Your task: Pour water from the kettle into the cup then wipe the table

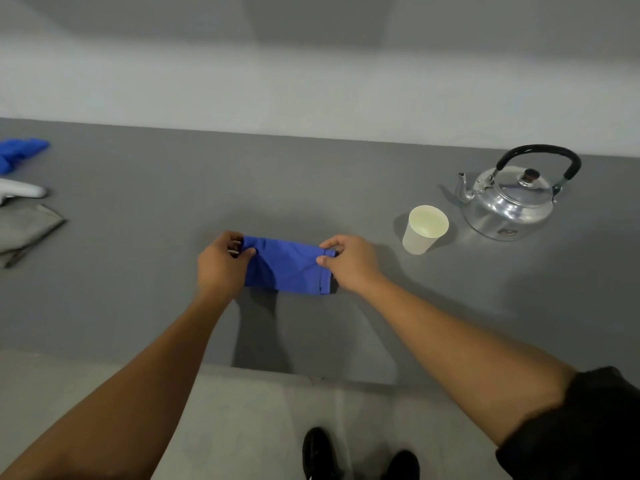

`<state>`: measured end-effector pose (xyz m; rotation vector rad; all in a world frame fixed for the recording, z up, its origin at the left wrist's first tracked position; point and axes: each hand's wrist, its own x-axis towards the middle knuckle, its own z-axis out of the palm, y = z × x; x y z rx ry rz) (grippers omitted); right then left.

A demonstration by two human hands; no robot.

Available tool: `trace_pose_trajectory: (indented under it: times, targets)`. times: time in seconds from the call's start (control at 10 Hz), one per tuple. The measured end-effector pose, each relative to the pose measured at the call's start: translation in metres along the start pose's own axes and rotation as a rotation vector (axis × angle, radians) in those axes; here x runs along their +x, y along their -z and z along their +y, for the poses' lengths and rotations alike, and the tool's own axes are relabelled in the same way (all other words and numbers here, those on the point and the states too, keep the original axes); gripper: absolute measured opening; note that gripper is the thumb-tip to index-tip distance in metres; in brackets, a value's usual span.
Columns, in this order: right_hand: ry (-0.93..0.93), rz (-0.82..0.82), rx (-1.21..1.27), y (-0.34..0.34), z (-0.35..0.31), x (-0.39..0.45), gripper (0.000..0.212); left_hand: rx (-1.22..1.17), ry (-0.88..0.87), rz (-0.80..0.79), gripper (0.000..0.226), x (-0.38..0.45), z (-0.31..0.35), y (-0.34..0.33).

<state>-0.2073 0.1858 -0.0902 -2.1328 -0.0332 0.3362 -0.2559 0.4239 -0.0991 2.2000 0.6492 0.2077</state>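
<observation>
A folded blue cloth [285, 266] lies flat on the grey table [138, 289], near its middle. My left hand [220, 265] pinches the cloth's left end and my right hand [349, 263] pinches its right end. A pale paper cup [424, 228] stands upright to the right of the cloth. Behind the cup, at the right, a shiny metal kettle [512, 199] stands with its black handle up and its spout pointing left. I cannot tell whether the cup holds water.
At the table's left edge lie a crumpled blue cloth [20, 154], a white object [20, 190] and a folded grey cloth [26, 232]. A pale wall runs behind the table. The table's near edge is below my forearms, with my shoes [360, 455] on the floor.
</observation>
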Motion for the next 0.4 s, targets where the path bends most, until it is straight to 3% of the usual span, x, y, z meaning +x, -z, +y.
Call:
trace_pose_trajectory:
  times: [0.3, 0.4]
  targets:
    - [0.009, 0.003, -0.205, -0.016, 0.006, 0.012, 0.013, 0.192, -0.108, -0.132, 0.027, 0.017, -0.019, -0.003]
    - [0.103, 0.041, -0.283, -0.018, 0.009, 0.010, 0.025, 0.231, -0.136, -0.112, 0.031, 0.017, -0.022, -0.004]
